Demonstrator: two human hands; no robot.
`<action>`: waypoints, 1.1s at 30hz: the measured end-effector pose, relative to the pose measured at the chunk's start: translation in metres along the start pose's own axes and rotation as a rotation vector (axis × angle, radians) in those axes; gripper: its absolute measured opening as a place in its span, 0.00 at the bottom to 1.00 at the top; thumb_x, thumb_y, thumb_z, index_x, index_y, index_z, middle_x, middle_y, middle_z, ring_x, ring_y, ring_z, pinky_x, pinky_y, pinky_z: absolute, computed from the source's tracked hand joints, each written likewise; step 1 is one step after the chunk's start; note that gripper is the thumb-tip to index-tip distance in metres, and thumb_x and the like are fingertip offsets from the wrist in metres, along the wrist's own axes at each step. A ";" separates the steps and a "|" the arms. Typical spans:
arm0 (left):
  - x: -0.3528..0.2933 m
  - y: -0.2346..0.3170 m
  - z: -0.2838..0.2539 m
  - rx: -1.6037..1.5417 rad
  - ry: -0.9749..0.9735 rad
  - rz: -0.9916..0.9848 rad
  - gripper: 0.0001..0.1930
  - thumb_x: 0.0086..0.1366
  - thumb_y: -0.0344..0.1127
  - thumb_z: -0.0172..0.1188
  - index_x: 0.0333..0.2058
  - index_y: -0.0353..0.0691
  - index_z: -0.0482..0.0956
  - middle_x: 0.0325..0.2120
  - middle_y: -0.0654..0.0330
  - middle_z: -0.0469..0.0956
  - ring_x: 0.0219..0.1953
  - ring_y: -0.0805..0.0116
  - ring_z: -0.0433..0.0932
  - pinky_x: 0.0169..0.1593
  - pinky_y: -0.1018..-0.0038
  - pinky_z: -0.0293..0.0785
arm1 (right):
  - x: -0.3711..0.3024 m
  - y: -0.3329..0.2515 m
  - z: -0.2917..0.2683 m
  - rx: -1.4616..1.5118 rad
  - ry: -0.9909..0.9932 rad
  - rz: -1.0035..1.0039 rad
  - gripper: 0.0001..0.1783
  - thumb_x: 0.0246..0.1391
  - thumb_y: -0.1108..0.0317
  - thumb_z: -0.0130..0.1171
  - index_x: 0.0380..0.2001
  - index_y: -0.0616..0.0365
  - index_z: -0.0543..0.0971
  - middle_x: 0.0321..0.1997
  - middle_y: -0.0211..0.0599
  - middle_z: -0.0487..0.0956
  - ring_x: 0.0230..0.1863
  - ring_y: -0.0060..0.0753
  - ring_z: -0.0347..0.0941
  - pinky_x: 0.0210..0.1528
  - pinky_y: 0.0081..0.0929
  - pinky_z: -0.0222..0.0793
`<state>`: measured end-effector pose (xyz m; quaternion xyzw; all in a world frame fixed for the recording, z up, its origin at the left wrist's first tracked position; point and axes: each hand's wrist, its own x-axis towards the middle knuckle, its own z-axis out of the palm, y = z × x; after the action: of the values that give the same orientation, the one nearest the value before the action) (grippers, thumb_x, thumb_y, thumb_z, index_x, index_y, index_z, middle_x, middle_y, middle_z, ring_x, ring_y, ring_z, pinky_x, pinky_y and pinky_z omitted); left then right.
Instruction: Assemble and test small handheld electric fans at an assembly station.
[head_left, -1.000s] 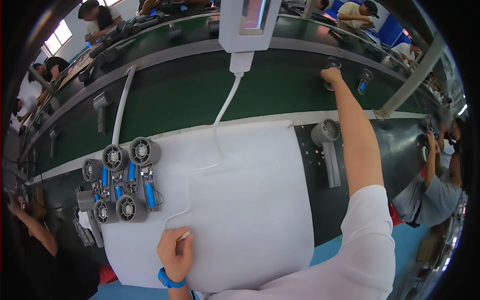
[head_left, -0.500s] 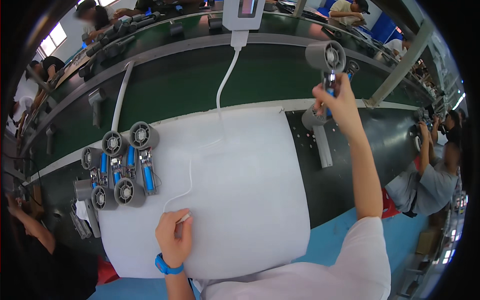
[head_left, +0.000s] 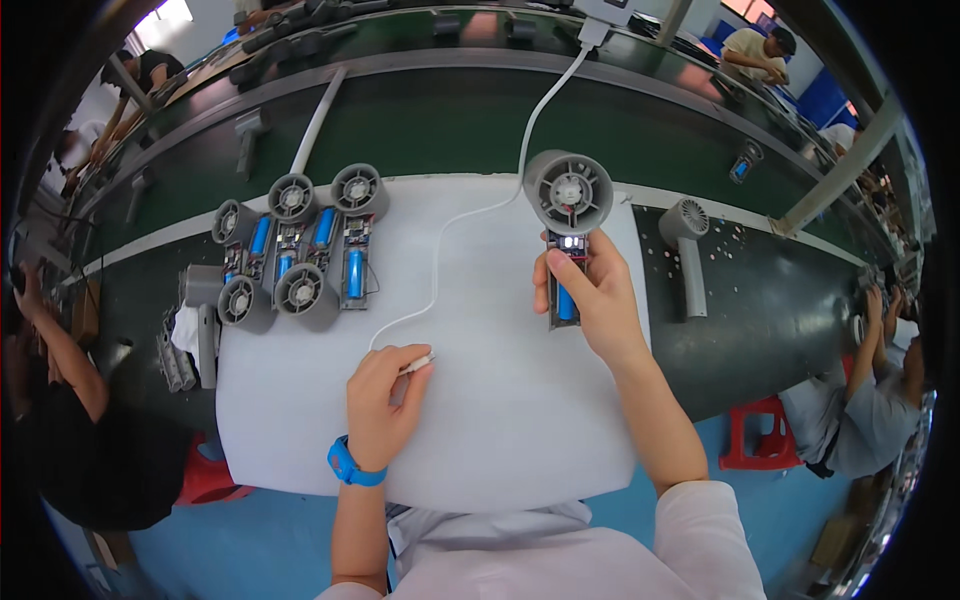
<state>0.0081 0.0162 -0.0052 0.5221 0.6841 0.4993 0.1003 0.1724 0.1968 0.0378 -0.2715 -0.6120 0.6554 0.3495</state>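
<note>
My right hand (head_left: 600, 300) grips a handheld fan (head_left: 568, 193) by its opened handle, thumb across the front. The fan has a round grey head, a small circuit board with lit white spots, and a blue battery cell. Between the thumb and fingers of my left hand (head_left: 385, 400) is a white cable plug (head_left: 418, 364), held over the white mat (head_left: 480, 430). Its white cable (head_left: 436, 270) curves up to a white box (head_left: 605, 12) at the far edge. Plug and fan are apart.
Several opened fans (head_left: 305, 292) with blue cells lie at the mat's left. A closed grey fan (head_left: 690, 255) lies right of the mat, near small scattered bits. Beyond runs a green conveyor belt (head_left: 420, 130) carrying parts. Co-workers sit on both sides and across; a red stool (head_left: 760, 435) stands at right.
My right hand has brought the fan from the far right in over the mat. My left hand still pinches the plug. The view has shifted, and lit spots now show on the board.
</note>
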 end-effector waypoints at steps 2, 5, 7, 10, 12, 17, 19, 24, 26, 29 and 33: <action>-0.001 0.000 0.000 -0.019 0.018 0.025 0.08 0.55 0.23 0.62 0.35 0.37 0.78 0.23 0.59 0.74 0.22 0.67 0.67 0.25 0.74 0.63 | -0.001 0.012 0.000 0.029 0.001 0.006 0.13 0.61 0.69 0.52 0.45 0.63 0.68 0.29 0.37 0.75 0.25 0.24 0.73 0.28 0.21 0.69; 0.001 -0.003 -0.004 0.023 -0.016 0.061 0.08 0.55 0.22 0.61 0.36 0.35 0.78 0.25 0.59 0.75 0.23 0.73 0.69 0.27 0.81 0.64 | -0.001 0.022 -0.003 0.013 0.029 -0.015 0.12 0.61 0.69 0.52 0.45 0.62 0.68 0.29 0.36 0.75 0.25 0.24 0.73 0.28 0.22 0.69; 0.000 -0.004 -0.006 0.029 -0.020 0.047 0.08 0.55 0.22 0.62 0.36 0.35 0.78 0.25 0.59 0.75 0.23 0.73 0.69 0.27 0.81 0.65 | 0.000 0.024 -0.003 0.025 0.042 0.013 0.12 0.60 0.70 0.52 0.45 0.62 0.68 0.29 0.36 0.75 0.26 0.24 0.73 0.29 0.22 0.69; 0.000 -0.002 -0.004 0.012 -0.010 0.033 0.08 0.55 0.23 0.62 0.35 0.36 0.78 0.26 0.59 0.76 0.24 0.68 0.70 0.27 0.77 0.65 | 0.000 0.024 -0.004 0.009 0.014 0.019 0.12 0.60 0.71 0.51 0.46 0.62 0.68 0.30 0.36 0.75 0.26 0.24 0.72 0.29 0.22 0.69; 0.001 -0.001 -0.003 -0.005 0.012 0.031 0.08 0.55 0.24 0.63 0.35 0.37 0.78 0.25 0.59 0.77 0.25 0.65 0.71 0.28 0.74 0.66 | -0.001 0.024 -0.001 0.001 0.014 0.025 0.12 0.60 0.71 0.51 0.46 0.62 0.68 0.30 0.36 0.75 0.26 0.24 0.72 0.29 0.22 0.69; 0.002 -0.001 -0.004 0.001 -0.024 0.016 0.07 0.55 0.24 0.63 0.35 0.37 0.78 0.26 0.59 0.77 0.26 0.63 0.72 0.29 0.73 0.68 | -0.002 0.027 -0.001 -0.015 0.058 0.034 0.12 0.60 0.72 0.51 0.46 0.62 0.68 0.31 0.36 0.74 0.25 0.24 0.71 0.28 0.21 0.68; 0.002 -0.001 -0.006 0.000 -0.021 0.016 0.07 0.55 0.25 0.63 0.35 0.37 0.78 0.26 0.59 0.77 0.26 0.63 0.72 0.29 0.72 0.68 | 0.000 0.028 -0.002 -0.076 0.059 -0.043 0.14 0.61 0.69 0.51 0.47 0.62 0.68 0.32 0.36 0.74 0.25 0.23 0.70 0.28 0.21 0.67; -0.001 -0.008 -0.005 -0.030 0.008 0.052 0.08 0.55 0.25 0.62 0.35 0.37 0.78 0.25 0.59 0.76 0.25 0.64 0.72 0.30 0.72 0.68 | -0.091 -0.069 0.024 0.819 0.199 -0.294 0.25 0.61 0.49 0.43 0.51 0.56 0.68 0.34 0.37 0.70 0.28 0.30 0.66 0.34 0.34 0.67; 0.002 -0.002 -0.006 -0.011 -0.051 0.063 0.09 0.56 0.24 0.62 0.37 0.38 0.79 0.26 0.60 0.76 0.22 0.70 0.69 0.24 0.78 0.63 | -0.114 -0.072 -0.011 0.284 0.131 -1.163 0.23 0.59 0.51 0.45 0.51 0.53 0.68 0.33 0.38 0.69 0.28 0.33 0.64 0.37 0.38 0.65; 0.003 0.000 -0.007 0.014 -0.058 0.052 0.09 0.56 0.24 0.62 0.36 0.37 0.79 0.25 0.60 0.76 0.22 0.70 0.68 0.25 0.77 0.63 | -0.075 -0.087 0.017 -0.186 0.533 -1.418 0.20 0.58 0.54 0.46 0.46 0.56 0.70 0.32 0.38 0.69 0.26 0.34 0.64 0.32 0.34 0.64; -0.001 -0.008 -0.006 -0.014 0.002 0.094 0.09 0.55 0.24 0.63 0.36 0.37 0.79 0.24 0.60 0.75 0.20 0.71 0.66 0.24 0.76 0.62 | -0.099 -0.099 0.006 -0.704 1.101 -1.141 0.21 0.54 0.51 0.55 0.38 0.59 0.72 0.34 0.38 0.72 0.26 0.34 0.65 0.24 0.27 0.60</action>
<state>-0.0003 0.0126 -0.0095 0.5522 0.6555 0.5090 0.0797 0.2403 0.1159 0.1300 -0.2941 -0.5658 -0.0722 0.7669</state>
